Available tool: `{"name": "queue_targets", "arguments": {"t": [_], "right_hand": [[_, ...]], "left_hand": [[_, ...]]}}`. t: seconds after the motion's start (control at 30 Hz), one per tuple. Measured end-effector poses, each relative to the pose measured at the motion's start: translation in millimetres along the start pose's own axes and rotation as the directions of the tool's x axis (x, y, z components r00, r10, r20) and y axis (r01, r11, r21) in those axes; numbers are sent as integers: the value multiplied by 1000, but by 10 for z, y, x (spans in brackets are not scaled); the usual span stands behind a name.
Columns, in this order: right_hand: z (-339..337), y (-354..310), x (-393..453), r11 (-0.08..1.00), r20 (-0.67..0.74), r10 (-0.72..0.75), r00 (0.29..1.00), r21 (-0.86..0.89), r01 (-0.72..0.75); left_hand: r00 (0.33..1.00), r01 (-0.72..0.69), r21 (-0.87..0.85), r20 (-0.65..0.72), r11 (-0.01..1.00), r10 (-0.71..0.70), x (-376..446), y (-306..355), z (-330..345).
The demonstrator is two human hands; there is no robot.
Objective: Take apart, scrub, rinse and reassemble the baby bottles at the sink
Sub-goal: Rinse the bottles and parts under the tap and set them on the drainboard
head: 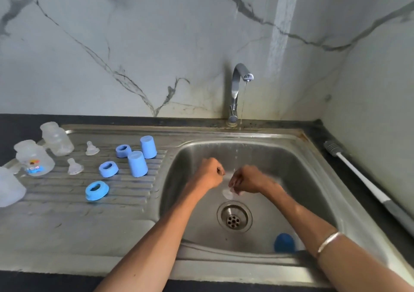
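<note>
- Both hands sit inside the sink [298, 175] basin, under the thin stream from the tap [238, 90], just behind the drain [234, 218].
- Right hand [247, 179]: fingers curled down, pinching a clear teat [229, 193] (blurred, so the exact grip is hard to read). The teat hangs below the fingertips, wide base down, its long axis roughly upright, between the hand and the drain.
- Left hand [210, 173]: curled into a fist just left of the right hand, not touching the teat; I cannot tell whether it holds anything small.
- Key relation: the teat lies below and slightly left of the right fingertips, so the right hand is clearly the nearer one; the left would have to cross toward the drain to reach it.
- Judgement: this looks like the rinse step for one teat; the next move likely needs the teat kept under the stream, which falls just behind the hands.
- Left of the sink, on the ribbed draining board [67, 220]: three clear bottles [57, 141], two more teats [91, 149], three blue rings [97, 190], two blue caps [137, 164], all apart and unassembled (reassembly not begun).
- A third blue cap [284, 242] lies in the basin, at the near wall, right of the drain.
- A long bottle brush [358, 175] lies on the counter right of the sink, untouched.
</note>
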State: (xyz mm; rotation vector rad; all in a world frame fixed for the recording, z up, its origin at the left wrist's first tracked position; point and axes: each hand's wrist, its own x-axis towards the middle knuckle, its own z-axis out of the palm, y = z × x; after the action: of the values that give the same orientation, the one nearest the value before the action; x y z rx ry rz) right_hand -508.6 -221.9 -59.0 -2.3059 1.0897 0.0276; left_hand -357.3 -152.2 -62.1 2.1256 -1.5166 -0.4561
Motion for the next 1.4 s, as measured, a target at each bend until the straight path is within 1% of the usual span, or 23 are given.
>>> {"name": "queue_targets", "arguments": {"t": [0.07,0.13,0.2,0.3,0.47,0.57,0.63,0.73,0.77,0.83,0.9,1.0,1.07,1.1,1.17,1.27,1.4], "right_hand": [[-129,55,-30,984,-167,80,983,171,-51],[-213,68,-47,946,-260,138,956,320,-50],[-268,59,-39,895,-302,179,936,444,-28],[-312,74,12,834,-367,240,898,552,2],[-295,145,156,695,-381,324,866,717,55],[-312,160,251,669,-397,319,860,738,92],[-330,178,299,646,-429,308,849,750,145],[-342,201,347,651,-482,291,827,733,198],[-342,214,361,659,-496,285,821,723,208],[-340,231,360,692,-524,258,812,687,223],[-347,226,328,715,-540,228,810,658,237],[-329,209,321,688,-516,203,832,680,254],[-314,181,340,653,-511,211,833,708,269],[-311,160,357,636,-520,220,825,718,283],[-310,114,373,638,-567,228,792,701,318],[-291,50,410,659,-607,216,765,669,345],[-262,31,450,685,-601,182,778,645,338]], "left_hand": [[1000,-17,-23,-18,1000,16,8,44,7],[999,-31,-52,-31,998,29,43,97,5],[998,-22,-87,-62,996,17,100,146,-12],[991,-10,-122,-130,992,-6,213,218,-13],[973,-15,-237,-228,971,-40,386,334,98],[964,3,-363,-248,932,-99,491,322,180],[964,9,-495,-226,869,-139,542,321,221],[963,-16,-665,-210,747,-166,535,375,229],[967,-12,-723,-185,691,-177,540,393,228],[977,39,-810,-92,585,-192,529,416,233],[980,62,-841,-49,537,-191,529,414,244],[978,11,-871,-93,492,-186,533,401,245],[976,-21,-885,-118,464,-181,536,406,230],[976,-29,-892,-123,450,-182,543,408,221],[972,-19,-910,-114,413,-207,556,416,198],[965,25,-949,-59,315,-257,549,428,143],[966,72,-987,34,141,-255,506,436,101]]}}
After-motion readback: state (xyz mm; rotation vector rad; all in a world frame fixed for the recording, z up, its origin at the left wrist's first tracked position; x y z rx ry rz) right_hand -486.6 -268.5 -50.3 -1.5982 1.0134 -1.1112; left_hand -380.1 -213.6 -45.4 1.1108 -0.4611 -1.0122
